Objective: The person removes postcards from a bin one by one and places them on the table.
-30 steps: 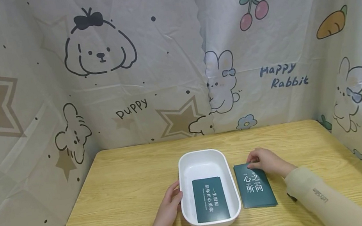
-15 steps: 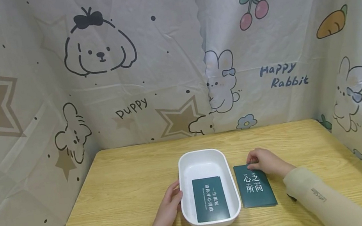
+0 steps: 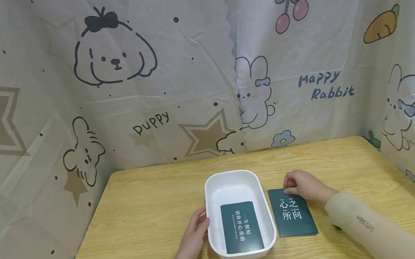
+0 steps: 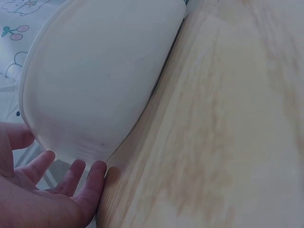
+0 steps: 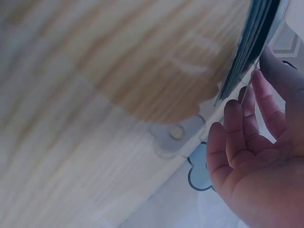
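Observation:
A white plastic tray (image 3: pixel 206 193) with rounded corners stands on the table; a dark green card (image 3: pixel 234 245) with white writing lies in its near half. My left hand (image 3: pixel 191 242) rests against the tray's left side, its relaxed fingertips touching the outer wall in the left wrist view. To the tray's right is a stack of dark green cards (image 3: pixel 293 224) printed with large white characters. At the far edge of that stack, my right hand (image 3: pixel 309 185) pinches the card edge, thumb on top. The right wrist view shows several card layers (image 5: pixel 247 52); how many it pinches I cannot tell.
The wood-grain table (image 3: pixel 142 203) stretches left of the tray and behind it. A printed curtain (image 3: pixel 192 82) with cartoon animals encloses the back and both sides. A small dark object (image 3: pixel 336 227) is partly hidden under the right sleeve.

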### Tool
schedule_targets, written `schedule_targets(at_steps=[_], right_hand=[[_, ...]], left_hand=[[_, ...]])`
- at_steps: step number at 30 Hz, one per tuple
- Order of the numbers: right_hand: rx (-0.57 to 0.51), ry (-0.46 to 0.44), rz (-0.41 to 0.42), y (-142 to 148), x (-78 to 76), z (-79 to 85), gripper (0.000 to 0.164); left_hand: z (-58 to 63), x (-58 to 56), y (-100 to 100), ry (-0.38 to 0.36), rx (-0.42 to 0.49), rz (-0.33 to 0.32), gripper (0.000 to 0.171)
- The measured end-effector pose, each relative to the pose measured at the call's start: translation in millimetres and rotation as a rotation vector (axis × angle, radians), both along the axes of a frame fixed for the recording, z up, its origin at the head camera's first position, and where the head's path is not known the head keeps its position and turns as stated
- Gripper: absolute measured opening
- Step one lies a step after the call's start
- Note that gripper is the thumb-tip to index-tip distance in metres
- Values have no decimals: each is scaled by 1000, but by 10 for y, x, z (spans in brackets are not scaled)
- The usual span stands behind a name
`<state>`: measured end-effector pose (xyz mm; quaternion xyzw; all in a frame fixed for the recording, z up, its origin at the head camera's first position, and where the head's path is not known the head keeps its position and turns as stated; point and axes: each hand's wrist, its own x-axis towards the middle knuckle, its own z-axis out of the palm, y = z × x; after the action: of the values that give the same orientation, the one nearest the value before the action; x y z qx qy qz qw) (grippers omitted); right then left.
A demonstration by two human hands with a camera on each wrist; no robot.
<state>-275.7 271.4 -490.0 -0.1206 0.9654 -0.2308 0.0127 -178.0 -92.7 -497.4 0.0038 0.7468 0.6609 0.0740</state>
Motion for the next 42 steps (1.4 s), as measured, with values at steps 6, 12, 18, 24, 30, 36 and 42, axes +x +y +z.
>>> schedule_targets(at_steps=[6,12,18,24,30,36,42], right_hand=[[29,43,13,4,28,12,15],[41,48,14,-4,47,22,15],[82,46,1,-26,64,17,13],[123,120,4,-105,84,45,14],[89,164,5,-254,118,169,12],[29,252,40,-462,197,359,10],[11,308,118,-692,263,476,9]], left_hand=[[-1,-1,-1,2,0,3,47],[4,5,-1,-1,-7,4,47],[3,9,-4,-6,-5,0,47],[-4,5,-8,-1,5,-2,48],[-28,-8,-10,10,14,-7,48],[-32,-14,-7,9,9,-3,47],[-26,-10,-9,-5,0,-2,48]])
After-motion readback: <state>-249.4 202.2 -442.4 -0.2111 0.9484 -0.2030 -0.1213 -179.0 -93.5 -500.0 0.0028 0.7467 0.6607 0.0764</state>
